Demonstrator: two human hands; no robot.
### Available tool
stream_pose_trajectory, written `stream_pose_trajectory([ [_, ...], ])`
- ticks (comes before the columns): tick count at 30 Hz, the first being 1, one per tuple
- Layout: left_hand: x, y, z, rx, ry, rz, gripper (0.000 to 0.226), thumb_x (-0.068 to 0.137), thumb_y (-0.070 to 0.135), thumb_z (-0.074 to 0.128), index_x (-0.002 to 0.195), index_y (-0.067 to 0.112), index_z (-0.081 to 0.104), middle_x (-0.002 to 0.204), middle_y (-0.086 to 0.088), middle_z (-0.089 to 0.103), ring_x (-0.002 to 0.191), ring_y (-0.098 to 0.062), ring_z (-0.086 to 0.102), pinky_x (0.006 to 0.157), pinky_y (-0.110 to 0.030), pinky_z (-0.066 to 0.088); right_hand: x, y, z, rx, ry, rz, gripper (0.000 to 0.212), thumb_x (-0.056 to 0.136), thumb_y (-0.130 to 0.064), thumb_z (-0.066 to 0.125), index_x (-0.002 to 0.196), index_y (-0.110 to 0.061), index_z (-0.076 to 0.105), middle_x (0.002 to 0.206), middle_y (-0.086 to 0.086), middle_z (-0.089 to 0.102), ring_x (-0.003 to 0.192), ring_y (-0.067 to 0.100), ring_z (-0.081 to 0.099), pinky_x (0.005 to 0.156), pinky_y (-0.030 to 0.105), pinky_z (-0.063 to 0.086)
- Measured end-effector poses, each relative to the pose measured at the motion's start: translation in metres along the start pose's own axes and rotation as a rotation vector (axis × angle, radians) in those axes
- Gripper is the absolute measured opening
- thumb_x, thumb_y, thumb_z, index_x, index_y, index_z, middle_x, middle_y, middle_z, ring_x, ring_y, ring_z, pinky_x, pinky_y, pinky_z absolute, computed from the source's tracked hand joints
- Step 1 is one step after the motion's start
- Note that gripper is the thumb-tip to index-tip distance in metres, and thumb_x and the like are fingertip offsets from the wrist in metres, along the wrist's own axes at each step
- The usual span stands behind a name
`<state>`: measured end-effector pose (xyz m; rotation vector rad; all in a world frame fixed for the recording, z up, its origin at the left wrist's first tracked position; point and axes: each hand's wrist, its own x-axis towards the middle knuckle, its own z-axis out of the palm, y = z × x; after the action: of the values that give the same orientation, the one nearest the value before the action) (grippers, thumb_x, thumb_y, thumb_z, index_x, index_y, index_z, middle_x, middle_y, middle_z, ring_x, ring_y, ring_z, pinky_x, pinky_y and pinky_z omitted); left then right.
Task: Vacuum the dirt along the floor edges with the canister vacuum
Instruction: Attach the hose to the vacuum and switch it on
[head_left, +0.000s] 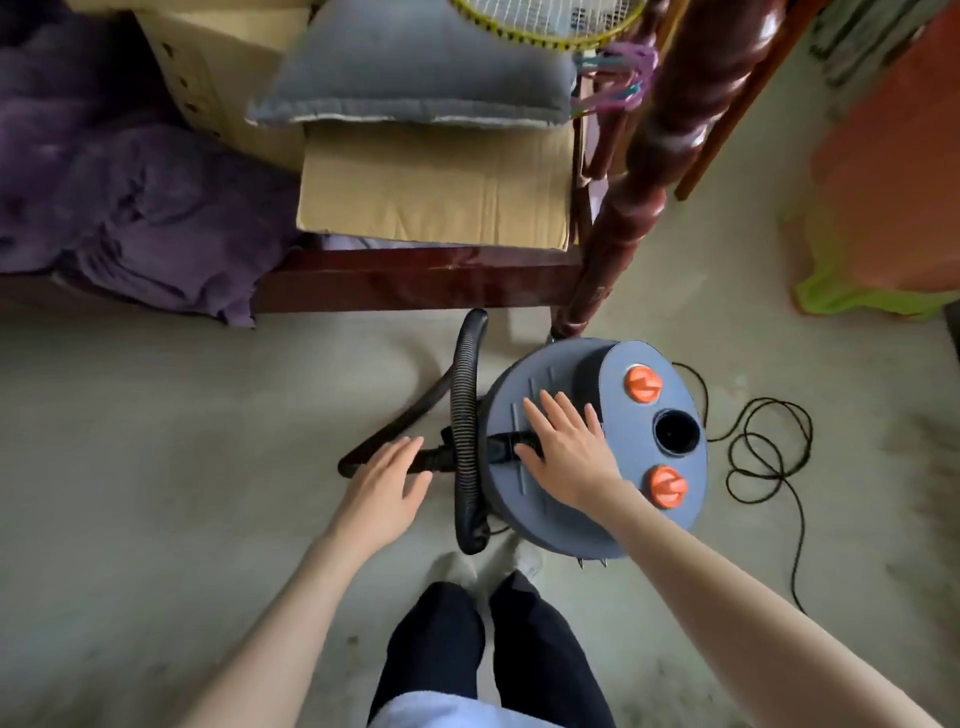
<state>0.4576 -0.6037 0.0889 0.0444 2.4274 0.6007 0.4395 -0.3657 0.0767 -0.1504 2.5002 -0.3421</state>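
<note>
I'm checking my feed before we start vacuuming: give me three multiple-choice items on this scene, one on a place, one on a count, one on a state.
1. Where does the black power cord lie?
A. coiled on the floor right of the canister vacuum
B. draped over the cardboard box
C. wound round the hose

2. How many orange knobs are on the canister vacuum's lid?
A. one
B. two
C. four

3. How is the right hand?
A. clenched in a fist in the air
B. gripping the power cord
C. fingers spread, over the lid at the black hose fitting

Answers:
1 A, the cord loops on the bare floor on the vacuum's right.
2 B, one orange knob sits on either side of the round black port.
3 C, its fingers are straight and spread above the grey lid; the left hand is likewise open near the ribbed hose.
</note>
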Motion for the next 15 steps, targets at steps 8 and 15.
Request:
stream_pose_trajectory([
  [8, 0.083, -0.042, 0.025, -0.156, -0.159, -0.048, 0.052, 0.100, 0.024, 0.043, 0.148, 0.011, 0.030, 0.154, -0.006, 0.029, 0.142, -0.018, 0.025, 0.110, -0.020, 0.015, 0.061, -0.014, 0.047, -0.147, 0.042, 0.220, 0.069, 0.100, -0.057, 0.017, 0.158, -0.021, 0.008, 0.166, 0.004, 0.002, 0.152, 0.023, 0.003, 0.120, 0.049, -0.004],
  [15, 0.185, -0.028, 0.049, -0.561, -0.333, -0.169, 0.052, 0.099, 0.040, 0.041, 0.139, 0.008, 0.040, 0.138, -0.010, 0.051, 0.130, -0.027, 0.045, 0.110, -0.040, 0.033, 0.069, -0.021, 0.056, -0.182, 0.142, 0.325, 0.065, 0.100, -0.052, 0.026, 0.155, -0.016, 0.026, 0.163, 0.008, 0.020, 0.148, 0.026, 0.024, 0.118, 0.047, 0.013],
])
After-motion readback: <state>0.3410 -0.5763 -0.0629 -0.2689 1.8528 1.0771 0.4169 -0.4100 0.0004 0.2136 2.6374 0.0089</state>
